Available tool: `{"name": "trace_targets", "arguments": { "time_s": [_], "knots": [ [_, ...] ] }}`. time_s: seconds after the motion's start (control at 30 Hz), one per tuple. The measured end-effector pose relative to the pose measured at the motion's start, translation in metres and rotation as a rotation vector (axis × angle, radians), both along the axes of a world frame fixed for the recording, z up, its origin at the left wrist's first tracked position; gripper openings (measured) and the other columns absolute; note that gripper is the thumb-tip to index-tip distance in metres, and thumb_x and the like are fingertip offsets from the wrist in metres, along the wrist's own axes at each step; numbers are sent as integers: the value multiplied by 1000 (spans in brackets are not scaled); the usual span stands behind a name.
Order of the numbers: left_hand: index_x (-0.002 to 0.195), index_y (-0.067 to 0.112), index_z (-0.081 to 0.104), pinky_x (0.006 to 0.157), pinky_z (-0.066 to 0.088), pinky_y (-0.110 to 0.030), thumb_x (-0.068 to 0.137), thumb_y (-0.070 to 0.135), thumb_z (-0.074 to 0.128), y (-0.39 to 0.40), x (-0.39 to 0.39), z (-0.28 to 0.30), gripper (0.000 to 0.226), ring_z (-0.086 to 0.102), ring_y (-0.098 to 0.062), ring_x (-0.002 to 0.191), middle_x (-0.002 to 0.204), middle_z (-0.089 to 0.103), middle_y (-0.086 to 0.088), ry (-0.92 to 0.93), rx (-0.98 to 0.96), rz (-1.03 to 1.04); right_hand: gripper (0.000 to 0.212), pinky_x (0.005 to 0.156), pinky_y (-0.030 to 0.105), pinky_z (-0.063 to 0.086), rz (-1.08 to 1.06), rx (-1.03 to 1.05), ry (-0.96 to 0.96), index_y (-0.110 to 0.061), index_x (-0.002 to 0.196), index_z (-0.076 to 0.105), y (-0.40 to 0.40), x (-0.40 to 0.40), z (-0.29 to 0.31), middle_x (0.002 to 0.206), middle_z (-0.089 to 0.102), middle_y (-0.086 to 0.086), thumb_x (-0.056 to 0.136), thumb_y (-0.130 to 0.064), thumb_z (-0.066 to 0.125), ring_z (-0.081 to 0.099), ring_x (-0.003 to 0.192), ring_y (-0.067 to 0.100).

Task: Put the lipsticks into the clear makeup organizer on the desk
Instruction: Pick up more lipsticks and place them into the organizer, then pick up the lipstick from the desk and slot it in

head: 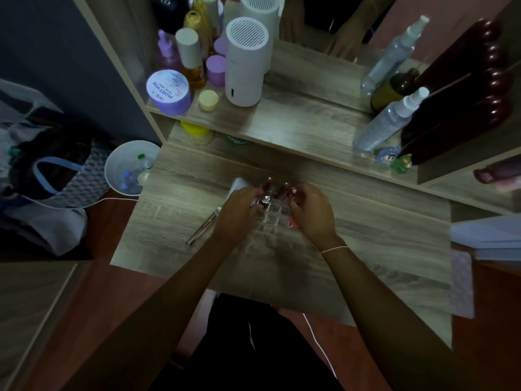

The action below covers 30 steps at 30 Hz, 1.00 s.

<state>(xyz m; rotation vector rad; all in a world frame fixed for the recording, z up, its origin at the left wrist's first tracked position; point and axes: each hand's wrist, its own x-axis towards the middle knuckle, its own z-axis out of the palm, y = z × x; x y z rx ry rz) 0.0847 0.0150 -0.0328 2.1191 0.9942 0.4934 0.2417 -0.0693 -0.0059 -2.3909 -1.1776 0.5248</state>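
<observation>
Clear makeup organizer (273,218) mid-table, several lipsticks (291,193) upright in rear cells; left hand (239,211) grasping a silver-capped lipstick (260,201) over the grid, right hand (311,211) pinching another; slim tube (202,228) lying diagonally, nearer left.
</observation>
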Motion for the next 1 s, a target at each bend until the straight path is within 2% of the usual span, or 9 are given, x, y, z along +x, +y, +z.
{"name": "trace_targets", "arguments": {
  "time_s": [0.17, 0.23, 0.33, 0.43, 0.5, 0.7, 0.8, 0.87, 1.0],
  "knots": [
    [113, 11, 62, 78, 39, -27, 90, 12, 61, -2, -20, 4, 23, 56, -16, 92, 110, 67, -11, -55, -4, 70, 33, 79, 35, 48, -58, 30, 50, -16, 114, 57, -6, -5, 4, 107, 63, 9, 82, -19, 67, 60, 95, 26],
    [111, 13, 62, 77, 40, -26, 91, 15, 60, -2, -39, 2, 21, 58, -19, 90, 108, 66, -9, -43, 25, 140, 44, 82, 29, 43, -134, 93, 39, -17, 125, 50, -13, -12, 5, 118, 57, 8, 84, -22, 67, 54, 103, 18],
    [110, 13, 62, 77, 44, -29, 92, 14, 58, 2, -77, -2, 19, 59, -21, 90, 106, 66, -9, -21, 46, 273, 37, 80, 27, 43, -184, 221, 3, -20, 124, 51, -22, -32, 8, 119, 57, 6, 89, -23, 62, 50, 94, 3],
    [111, 6, 62, 90, 43, -37, 92, 4, 54, 8, -113, -11, 20, 60, -29, 101, 112, 66, -15, 63, 104, 314, 26, 75, 33, 46, 8, 221, 58, -12, 113, 57, -27, -63, 1, 111, 59, 12, 87, -15, 58, 58, 93, 24],
    [115, 3, 61, 97, 41, -42, 92, 5, 52, 14, -130, -19, 25, 58, -33, 112, 120, 64, -18, 150, 135, 299, 25, 76, 39, 50, 171, 152, 82, -11, 112, 58, -25, -86, -6, 114, 58, 14, 86, -14, 58, 60, 97, 31],
    [127, 5, 55, 105, 34, -55, 93, 17, 47, 16, -167, -49, 37, 47, -37, 128, 139, 49, -23, 355, 135, 275, 31, 88, 40, 51, 512, 83, 64, -11, 120, 58, 5, -144, -30, 132, 54, 10, 89, -12, 56, 56, 115, 27],
    [132, 6, 51, 106, 32, -56, 95, 22, 39, 11, -169, -57, 42, 43, -38, 131, 143, 45, -22, 407, 126, 225, 42, 107, 38, 40, 584, -12, 27, -10, 136, 48, 23, -148, -36, 148, 40, 16, 94, -11, 50, 40, 136, 29],
    [133, 7, 49, 105, 33, -56, 95, 24, 36, 12, -169, -60, 44, 43, -37, 132, 143, 45, -21, 444, 116, 210, 46, 101, 40, 43, 611, -37, 2, -11, 134, 50, 34, -150, -40, 144, 43, 18, 88, -6, 53, 46, 129, 34],
    [136, 7, 45, 106, 32, -56, 95, 25, 32, 12, -171, -61, 47, 41, -36, 133, 145, 42, -20, 500, 102, 174, 29, 82, 43, 50, 611, -104, -42, -13, 117, 58, 41, -152, -43, 123, 53, 11, 89, -16, 51, 55, 103, 30]
  ]
}}
